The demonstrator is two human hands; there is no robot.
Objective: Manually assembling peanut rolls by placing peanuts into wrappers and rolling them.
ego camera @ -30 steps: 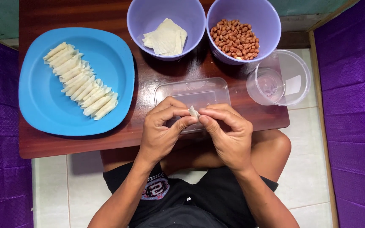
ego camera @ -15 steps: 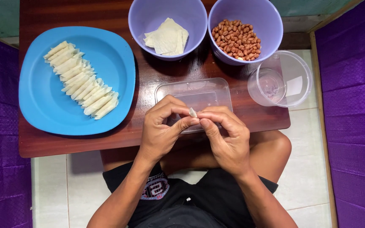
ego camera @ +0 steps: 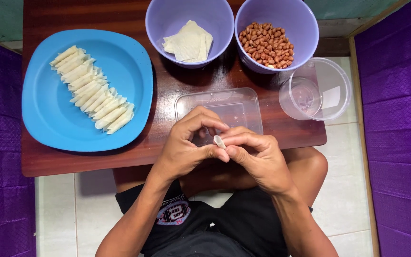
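My left hand (ego camera: 186, 145) and my right hand (ego camera: 258, 159) meet over the near edge of a low wooden table (ego camera: 120, 14), fingertips pinching a small pale rolled wrapper (ego camera: 219, 141) between them. Just beyond the hands lies a clear rectangular plastic container (ego camera: 234, 102). Further back stand a purple bowl (ego camera: 167, 21) holding pale square wrapper sheets (ego camera: 188, 43) and a second purple bowl (ego camera: 305, 24) filled with peanuts (ego camera: 266, 45).
A blue plate (ego camera: 48, 119) at the left carries a diagonal row of several finished pale rolls (ego camera: 92, 96). A clear round cup (ego camera: 317, 90) sits at the table's right edge. Purple cloth walls flank both sides; white floor tiles lie below.
The hands have stayed in place; the fingers have shifted slightly around the small roll, which now shows a bit more between the fingertips.
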